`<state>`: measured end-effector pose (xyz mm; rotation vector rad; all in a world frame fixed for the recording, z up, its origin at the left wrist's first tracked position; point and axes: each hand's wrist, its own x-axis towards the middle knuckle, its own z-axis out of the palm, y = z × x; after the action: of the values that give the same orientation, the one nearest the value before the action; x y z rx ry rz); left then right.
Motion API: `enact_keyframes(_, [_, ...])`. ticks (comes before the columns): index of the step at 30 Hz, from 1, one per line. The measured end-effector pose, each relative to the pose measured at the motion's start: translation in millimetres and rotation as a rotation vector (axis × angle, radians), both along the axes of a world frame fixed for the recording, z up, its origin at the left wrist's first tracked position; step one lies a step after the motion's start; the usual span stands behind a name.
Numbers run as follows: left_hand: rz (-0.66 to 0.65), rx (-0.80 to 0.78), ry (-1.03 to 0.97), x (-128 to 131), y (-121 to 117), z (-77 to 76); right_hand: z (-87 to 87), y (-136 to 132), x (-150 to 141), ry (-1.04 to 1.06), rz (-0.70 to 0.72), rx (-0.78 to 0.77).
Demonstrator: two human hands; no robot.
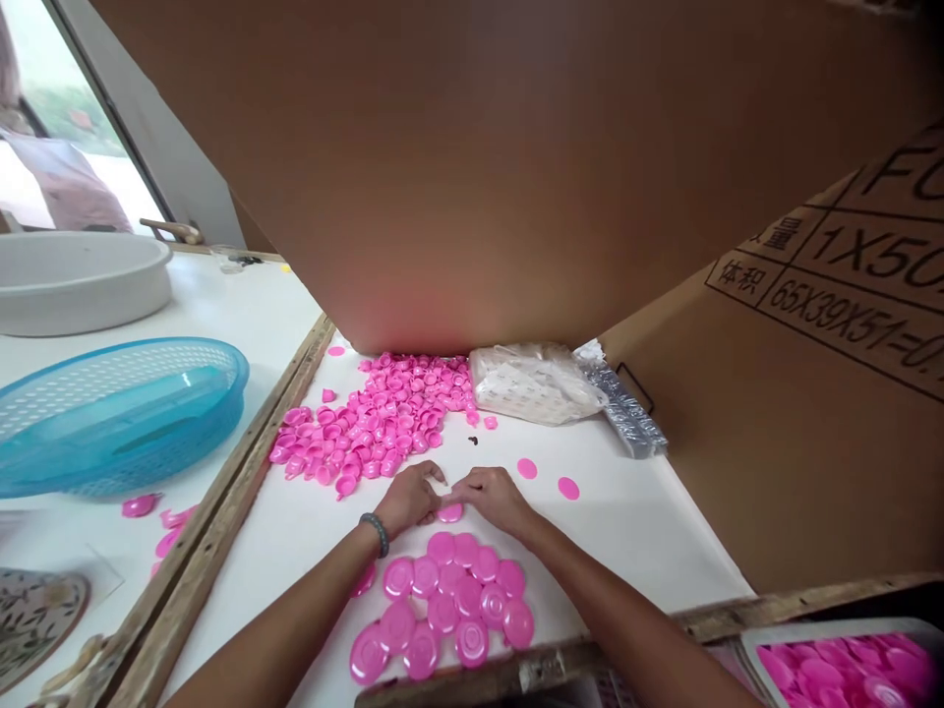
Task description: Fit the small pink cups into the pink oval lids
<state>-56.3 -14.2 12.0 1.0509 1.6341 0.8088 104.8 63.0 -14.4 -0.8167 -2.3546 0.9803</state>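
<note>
My left hand (413,499), with a beaded bracelet at its wrist, meets my right hand (493,496) over the white table. Between them is a small pink toy saucer (450,512), partly covered by my fingers. Both hands have curled fingers closed at its edges; the exact hold is hidden. Nearer me lies a group of round pink saucers (466,596), side by side and partly overlapping. Beyond my left hand spreads a heap of small pink toy cups (383,418). Two flat pink discs (526,468) lie beyond my right hand.
A big cardboard box (501,177) leans over the table's back. Before it lie a plastic-wrapped pack (538,385) and a silvery wrapped bundle (625,408). Left of the wooden strip (236,492) stand a blue basket (240,379) and grey basin (140,285). A tub (756,644) holds pink pieces.
</note>
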Motion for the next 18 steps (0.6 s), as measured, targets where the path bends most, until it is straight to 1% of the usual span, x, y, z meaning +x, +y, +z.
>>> enact_keyframes(1, [-0.031, 0.005, 0.023, 0, -3, 1.0, 1.4, 12, 1, 0.007, -0.059, 0.034])
enact_keyframes(2, [-0.067, 0.014, 0.055, -1, -6, 1.6, 3.3, 24, 1, 0.0, -0.13, 0.106])
enact_keyframes(4, [-0.145, 0.038, 0.131, -2, -11, 1.7, 7.4, 52, 0, -0.09, -0.247, 0.279])
enact_keyframes(6, [-0.213, 0.053, 0.192, -2, -13, 1.3, 9.5, 75, -2, -0.206, -0.266, 0.362])
enact_keyframes(9, [-0.282, 0.073, 0.304, -2, -7, 3.3, 6.9, 95, -6, -0.261, -0.252, 0.336])
enact_keyframes(11, [-0.278, 0.099, 0.431, -2, 3, 7.1, 2.9, 98, -6, -0.25, -0.264, 0.304])
enact_keyframes(13, [-0.246, 0.138, 0.558, 1, 18, 11.6, -0.7, 97, -1, -0.238, -0.281, 0.258])
enact_keyframes(15, [-0.229, 0.173, 0.643, 7, 34, 15.0, -2.2, 96, 8, -0.227, -0.298, 0.2])
enact_keyframes(18, [-0.253, 0.233, 0.697, 23, 57, 15.3, 0.4, 98, 34, -0.219, -0.342, 0.137])
